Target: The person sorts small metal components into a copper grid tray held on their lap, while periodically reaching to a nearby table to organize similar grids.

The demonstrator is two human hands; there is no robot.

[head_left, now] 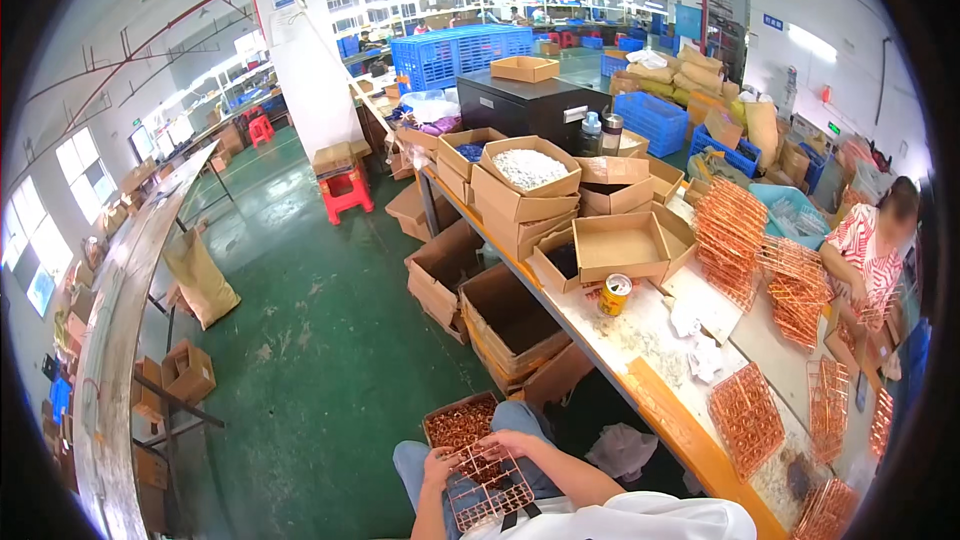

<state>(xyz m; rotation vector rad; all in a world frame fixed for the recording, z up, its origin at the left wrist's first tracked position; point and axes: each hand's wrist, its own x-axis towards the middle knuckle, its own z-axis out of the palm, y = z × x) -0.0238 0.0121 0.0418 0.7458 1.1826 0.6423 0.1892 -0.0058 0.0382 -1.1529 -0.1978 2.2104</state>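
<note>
On my lap lies a copper-coloured lattice frame (492, 507), its thin bars crossing in a grid. My left hand (440, 466) has its fingers closed on the frame's upper left edge. Across from it, my right hand (510, 443) grips the upper right part with bent fingers. Exactly what the fingertips pinch is too small to make out. Just beyond my hands, by my knees, an open cardboard box (428, 428) holds many small copper-coloured pieces (462, 424).
To my right runs a long workbench (650, 395) bearing stacked copper-coloured frames (746, 420), cardboard trays (622, 246) and a yellow can (615, 294). Large open cartons (510, 320) stand beneath its edge. Another person (868, 245) sits across the bench. A plastic bag (622, 452) lies beside me.
</note>
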